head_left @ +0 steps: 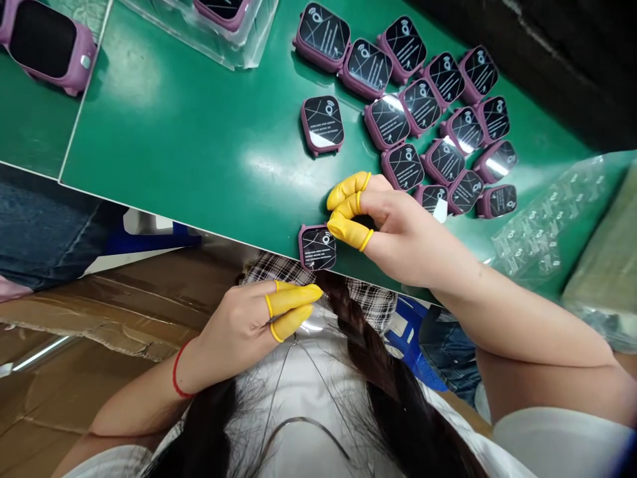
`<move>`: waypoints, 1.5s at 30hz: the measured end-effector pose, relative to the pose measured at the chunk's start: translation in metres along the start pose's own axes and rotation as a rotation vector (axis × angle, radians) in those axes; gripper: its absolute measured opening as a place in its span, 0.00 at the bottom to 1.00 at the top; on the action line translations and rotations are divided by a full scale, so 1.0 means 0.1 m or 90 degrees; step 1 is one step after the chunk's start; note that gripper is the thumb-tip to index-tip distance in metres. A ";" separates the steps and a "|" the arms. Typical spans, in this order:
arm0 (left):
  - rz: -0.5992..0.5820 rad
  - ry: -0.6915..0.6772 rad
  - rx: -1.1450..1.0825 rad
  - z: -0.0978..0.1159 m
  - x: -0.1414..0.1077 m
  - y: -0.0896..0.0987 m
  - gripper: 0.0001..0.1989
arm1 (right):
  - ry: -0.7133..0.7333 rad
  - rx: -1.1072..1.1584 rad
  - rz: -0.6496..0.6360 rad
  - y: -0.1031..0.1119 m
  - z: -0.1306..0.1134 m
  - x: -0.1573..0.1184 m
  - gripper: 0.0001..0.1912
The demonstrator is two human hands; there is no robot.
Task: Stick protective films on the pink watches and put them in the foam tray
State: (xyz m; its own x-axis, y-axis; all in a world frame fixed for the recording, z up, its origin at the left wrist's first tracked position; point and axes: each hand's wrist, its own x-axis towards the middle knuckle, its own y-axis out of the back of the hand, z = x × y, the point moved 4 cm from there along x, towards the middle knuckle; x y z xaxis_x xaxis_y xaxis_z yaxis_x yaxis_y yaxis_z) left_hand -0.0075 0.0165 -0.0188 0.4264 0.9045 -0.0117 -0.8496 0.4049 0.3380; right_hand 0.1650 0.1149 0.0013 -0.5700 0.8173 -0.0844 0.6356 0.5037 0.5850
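Note:
A purple smartwatch body (317,248) with a printed black face is at the table's near edge, overlapping it. My right hand (393,226), in yellow finger cots, is closed, with thumb and fingertips pinched at the watch's upper right corner. Below the edge, in front of my chest, my left hand (249,318) has its cot-covered fingers pressed together. A shiny clear patch shows by its fingertips; whether it is held I cannot tell. Another purple smartwatch (322,125) lies alone farther up the table.
Several purple watches (421,106) lie grouped on the right of the green table (189,126). A clear plastic tray (239,50) with a watch stands at the back. Printed clear film (537,226) lies at right. A larger watch (47,43) lies far left.

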 end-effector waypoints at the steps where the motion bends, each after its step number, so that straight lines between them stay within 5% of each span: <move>1: 0.003 -0.003 0.000 0.00 0.00 0.00 0.14 | -0.002 -0.005 -0.003 0.00 0.00 0.00 0.07; 45: 0.036 -0.083 0.203 -0.01 0.01 0.05 0.12 | -0.043 0.039 0.042 0.00 0.00 -0.01 0.07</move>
State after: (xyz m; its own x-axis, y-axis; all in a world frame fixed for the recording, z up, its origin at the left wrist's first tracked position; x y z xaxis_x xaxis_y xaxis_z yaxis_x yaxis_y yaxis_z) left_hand -0.0117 0.0201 -0.0178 0.4342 0.8916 0.1287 -0.7420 0.2730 0.6122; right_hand 0.1652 0.1144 0.0018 -0.4914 0.8649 -0.1025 0.7021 0.4630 0.5410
